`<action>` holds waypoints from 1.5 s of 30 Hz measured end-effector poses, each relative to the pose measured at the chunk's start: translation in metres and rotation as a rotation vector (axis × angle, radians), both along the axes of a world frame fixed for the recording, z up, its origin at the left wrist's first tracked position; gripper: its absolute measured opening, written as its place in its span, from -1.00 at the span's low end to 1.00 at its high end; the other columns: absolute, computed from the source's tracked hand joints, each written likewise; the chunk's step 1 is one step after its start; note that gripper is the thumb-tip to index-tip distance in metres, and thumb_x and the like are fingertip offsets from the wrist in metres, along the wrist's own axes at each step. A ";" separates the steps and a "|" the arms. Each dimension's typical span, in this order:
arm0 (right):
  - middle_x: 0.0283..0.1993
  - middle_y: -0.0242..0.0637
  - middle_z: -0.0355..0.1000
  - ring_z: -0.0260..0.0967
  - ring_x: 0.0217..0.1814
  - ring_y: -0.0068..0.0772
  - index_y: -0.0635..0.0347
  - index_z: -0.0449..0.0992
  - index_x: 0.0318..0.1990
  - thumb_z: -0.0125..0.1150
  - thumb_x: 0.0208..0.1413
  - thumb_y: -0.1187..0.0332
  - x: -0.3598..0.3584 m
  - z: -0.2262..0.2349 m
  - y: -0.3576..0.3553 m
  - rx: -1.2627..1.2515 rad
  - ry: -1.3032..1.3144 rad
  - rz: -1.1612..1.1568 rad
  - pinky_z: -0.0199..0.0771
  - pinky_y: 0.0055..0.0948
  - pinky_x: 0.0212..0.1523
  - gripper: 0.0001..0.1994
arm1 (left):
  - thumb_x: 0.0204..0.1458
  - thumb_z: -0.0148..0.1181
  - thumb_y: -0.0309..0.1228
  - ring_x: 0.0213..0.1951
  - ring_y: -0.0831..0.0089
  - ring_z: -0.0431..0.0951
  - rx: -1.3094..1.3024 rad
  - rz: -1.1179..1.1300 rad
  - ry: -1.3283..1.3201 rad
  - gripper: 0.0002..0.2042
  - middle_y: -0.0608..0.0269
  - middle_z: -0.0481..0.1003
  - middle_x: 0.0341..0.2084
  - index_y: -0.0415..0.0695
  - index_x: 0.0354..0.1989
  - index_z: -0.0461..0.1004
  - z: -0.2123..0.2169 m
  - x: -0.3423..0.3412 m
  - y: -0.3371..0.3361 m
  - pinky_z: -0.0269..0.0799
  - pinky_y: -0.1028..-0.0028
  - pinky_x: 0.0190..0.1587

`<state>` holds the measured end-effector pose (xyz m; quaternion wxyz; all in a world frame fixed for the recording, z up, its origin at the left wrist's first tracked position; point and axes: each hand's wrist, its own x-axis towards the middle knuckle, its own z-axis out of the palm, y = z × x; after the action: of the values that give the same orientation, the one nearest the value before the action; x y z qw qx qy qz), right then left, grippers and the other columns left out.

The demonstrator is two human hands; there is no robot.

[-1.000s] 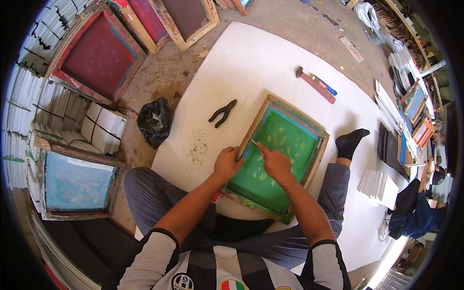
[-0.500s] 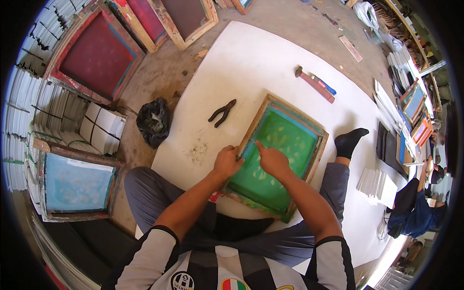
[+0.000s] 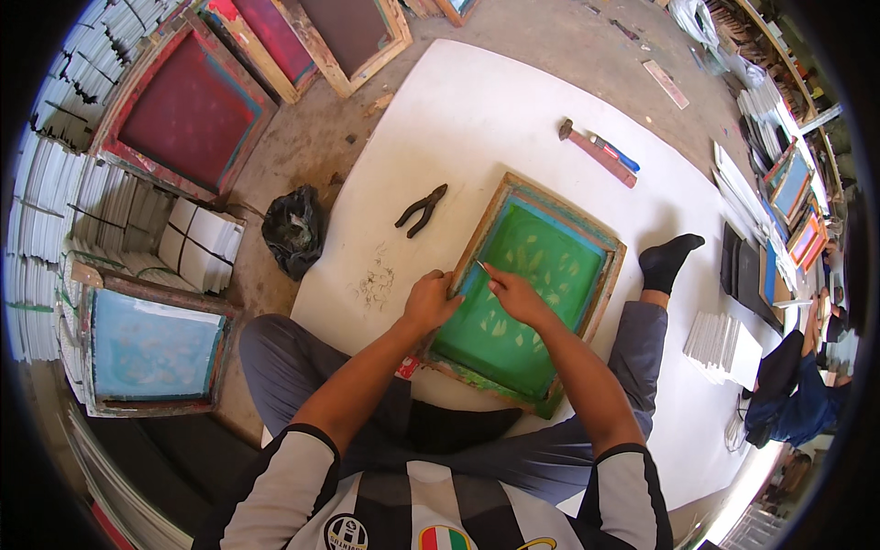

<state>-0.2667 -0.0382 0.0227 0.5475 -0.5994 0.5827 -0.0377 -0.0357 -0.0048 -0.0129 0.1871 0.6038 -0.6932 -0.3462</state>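
A wooden screen-printing frame (image 3: 609,291) with green mesh lies tilted across my lap and the white board. My left hand (image 3: 431,301) grips its left rail, the fingers partly hidden behind the wood. In my right hand (image 3: 518,299), the fingers pinch a small thin metal-tipped tool (image 3: 480,265); most of it is covered, so its kind is unclear. Its tip points at the inner edge of the left rail, close to my left hand. Black-handled pliers (image 3: 422,211) lie left of the frame, above a scatter of small bent staples or wire bits (image 3: 376,280).
The large white board (image 3: 477,101) is under me. Beyond the frame lie a hammer (image 3: 598,156) and a blue-and-red pen-like tool (image 3: 616,154). A black bag (image 3: 294,231) sits left, near more frames (image 3: 158,346). White sheets (image 3: 721,348) and a person (image 3: 793,394) are right.
My right hand has shifted slightly and its fingers have re-angled around the small tool at the left rail. My left hand keeps its hold. The whole view has moved slightly.
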 end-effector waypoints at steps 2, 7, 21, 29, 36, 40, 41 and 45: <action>-0.45 -0.39 0.39 0.33 -0.51 -0.49 -0.10 0.25 0.51 0.00 0.47 0.19 -0.004 0.013 -0.005 0.355 -0.248 -0.266 0.34 -0.41 -0.56 -0.50 | -0.04 0.44 -0.29 -0.15 -0.06 0.59 0.000 0.001 0.033 -0.50 -0.09 0.53 -0.26 -0.30 0.07 0.56 0.000 0.000 -0.001 0.51 0.12 -0.05; -0.39 -0.34 0.46 0.40 -0.47 -0.39 -0.21 0.31 0.48 0.01 0.45 0.18 -0.006 -0.003 0.016 0.032 -0.123 -0.276 0.42 -0.34 -0.49 -0.53 | -0.02 0.46 -0.26 -0.11 -0.07 0.57 0.004 0.029 0.038 -0.51 -0.10 0.53 -0.24 -0.31 0.03 0.55 0.009 -0.004 0.003 0.50 0.11 -0.04; -0.15 -0.08 0.57 0.59 -0.19 0.03 -0.37 0.38 0.41 0.03 0.39 0.21 0.015 0.032 0.028 -0.454 0.559 0.226 0.57 0.01 -0.23 -0.55 | 0.01 0.44 -0.29 -0.13 -0.05 0.57 -0.007 0.079 0.073 -0.54 -0.08 0.53 -0.26 -0.35 0.01 0.55 0.004 -0.002 0.014 0.50 0.12 -0.06; -0.22 0.00 0.52 0.57 -0.27 0.09 -0.23 0.26 0.49 -0.04 0.42 0.26 0.055 0.029 0.033 -0.386 0.745 0.281 0.55 0.10 -0.27 -0.50 | -0.04 0.43 -0.32 -0.16 -0.07 0.58 -0.034 0.051 0.057 -0.52 -0.10 0.54 -0.28 -0.36 0.03 0.56 -0.006 -0.002 0.011 0.51 0.12 -0.08; -0.23 0.01 0.53 0.55 -0.26 0.13 -0.21 0.31 0.45 -0.04 0.43 0.22 0.025 0.034 0.034 -0.413 0.595 0.233 0.54 0.09 -0.25 -0.54 | -0.02 0.43 -0.31 -0.15 -0.05 0.58 -0.031 0.049 0.094 -0.47 -0.10 0.54 -0.26 -0.40 0.09 0.54 -0.003 0.000 0.011 0.52 0.14 -0.05; -0.23 0.01 0.52 0.55 -0.26 0.13 -0.21 0.31 0.45 -0.04 0.43 0.22 0.030 0.031 0.035 -0.425 0.592 0.219 0.53 0.10 -0.25 -0.54 | -0.02 0.43 -0.30 -0.13 -0.04 0.59 0.000 0.051 0.073 -0.46 -0.10 0.54 -0.24 -0.40 0.10 0.54 -0.004 -0.001 0.011 0.52 0.15 -0.04; -0.19 0.04 0.53 0.57 -0.23 0.14 -0.19 0.30 0.46 -0.03 0.42 0.23 0.031 0.031 0.034 -0.405 0.602 0.226 0.55 0.10 -0.23 -0.53 | -0.02 0.43 -0.30 -0.13 -0.04 0.59 0.004 0.048 0.069 -0.46 -0.10 0.54 -0.24 -0.40 0.10 0.54 -0.005 -0.001 0.010 0.52 0.15 -0.03; -0.12 0.10 0.55 0.61 -0.17 0.16 -0.14 0.27 0.48 -0.03 0.38 0.29 0.038 0.045 0.032 -0.359 0.635 0.251 0.60 0.11 -0.18 -0.49 | -0.02 0.44 -0.30 -0.13 -0.04 0.59 -0.028 0.057 0.084 -0.46 -0.10 0.54 -0.24 -0.40 0.09 0.54 -0.007 0.000 0.012 0.52 0.14 -0.03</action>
<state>-0.2285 -0.0066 0.0678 0.2265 -0.7341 0.6296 0.1156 -0.0358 0.0071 -0.0199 0.2342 0.6055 -0.6721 -0.3562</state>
